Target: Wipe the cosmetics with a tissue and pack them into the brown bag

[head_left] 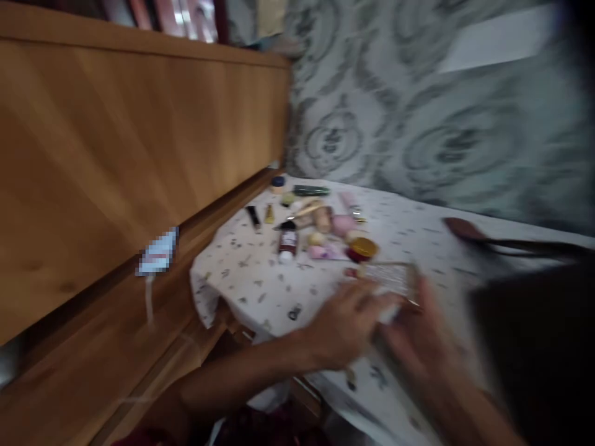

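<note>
My right hand (425, 337) grips a flat rectangular case (393, 279) with a glittery silver face and a gold-coloured rim. It is tilted over the near part of the table. Reaching in from the left, my left hand (346, 322) has its fingers bent at the case's lower edge. A small white piece (389, 308), perhaps cloth or tissue, shows at those fingertips; blur hides its kind. Just beyond the hands sits a round jar (362, 249) with a gold-yellow lid. A dark brown bottle with a white cap (288, 243) lies farther left.
Several cosmetics, including a dark green tube (311, 191) and a pink item (344, 225), lie on the patterned white tablecloth (251, 291). A wooden cabinet (139, 136) borders the left. At right are a brown strap-like item (465, 230) and a large dark object (534, 334).
</note>
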Motion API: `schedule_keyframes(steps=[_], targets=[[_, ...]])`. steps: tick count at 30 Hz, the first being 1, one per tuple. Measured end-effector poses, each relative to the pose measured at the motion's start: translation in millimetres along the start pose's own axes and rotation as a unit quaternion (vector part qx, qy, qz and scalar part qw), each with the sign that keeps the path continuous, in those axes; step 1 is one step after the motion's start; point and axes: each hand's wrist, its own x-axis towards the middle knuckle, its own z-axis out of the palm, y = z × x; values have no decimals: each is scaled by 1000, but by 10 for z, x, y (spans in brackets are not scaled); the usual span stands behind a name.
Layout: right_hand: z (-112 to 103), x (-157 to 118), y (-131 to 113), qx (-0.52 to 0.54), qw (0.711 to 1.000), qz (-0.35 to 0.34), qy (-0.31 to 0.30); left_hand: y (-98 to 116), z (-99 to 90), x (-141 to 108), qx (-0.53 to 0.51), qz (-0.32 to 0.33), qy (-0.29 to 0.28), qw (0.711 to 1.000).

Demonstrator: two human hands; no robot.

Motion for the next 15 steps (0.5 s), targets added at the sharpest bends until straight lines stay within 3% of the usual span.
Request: schedule_keyframes(steps=[4, 7, 10, 15], targets=[[54, -74, -230, 80, 996, -23, -23, -110, -196, 120, -36, -2, -18, 999], [83, -153, -345, 102, 992, -60, -48, -71, -254, 269, -98, -120, -26, 988], [95, -272, -380, 73, 990, -105, -59, 91, -199, 400, -198, -220, -48, 954], [74, -494, -456, -80, 971, -224, 3, 326, 23, 545, -325, -233, -99, 911]])
